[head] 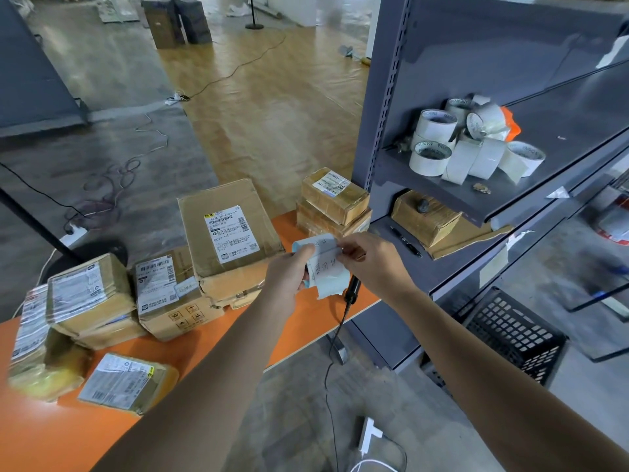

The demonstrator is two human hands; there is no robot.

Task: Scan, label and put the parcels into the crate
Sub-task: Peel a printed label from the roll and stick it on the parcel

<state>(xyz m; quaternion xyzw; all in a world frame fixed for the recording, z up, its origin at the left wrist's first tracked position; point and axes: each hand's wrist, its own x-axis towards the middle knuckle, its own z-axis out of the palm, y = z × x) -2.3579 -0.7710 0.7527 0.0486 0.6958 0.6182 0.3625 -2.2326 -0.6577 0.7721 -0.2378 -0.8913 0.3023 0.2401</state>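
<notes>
Parcels, nearest: a flat brown paper-wrapped parcel with a white shipping label (126,383) lies at the lower left of the frame on the orange table (51,434). Neither hand holds it.
Crate: a black plastic lattice crate (510,338) stands on the floor at the lower right, well apart from the parcels.
Left hand: my left hand (289,270), mid-frame, has its fingers curled round a roll of white paper labels on pale blue backing (328,267).
Right hand: my right hand (371,260) pinches the free end of the label roll, just beside the left.
Step in hand: labelling, I judge. A handwritten label looks to be on its way off the backing.
Next move: I'd free the label cleanly, then carry it left and down to a parcel face, since every parcel sits clear of the grip.
Scanner: a black handheld scanner (352,289) lies at the table edge just under the hands, with its cable hanging down.
Parcels, farther: a large brown cardboard carton (228,233) sits just left of the hands. A stack of small brown cartons (333,202) sits just above them.
Shelf: a grey metal shelf unit (442,185) at the upper right carries white tape rolls (439,148).
</notes>
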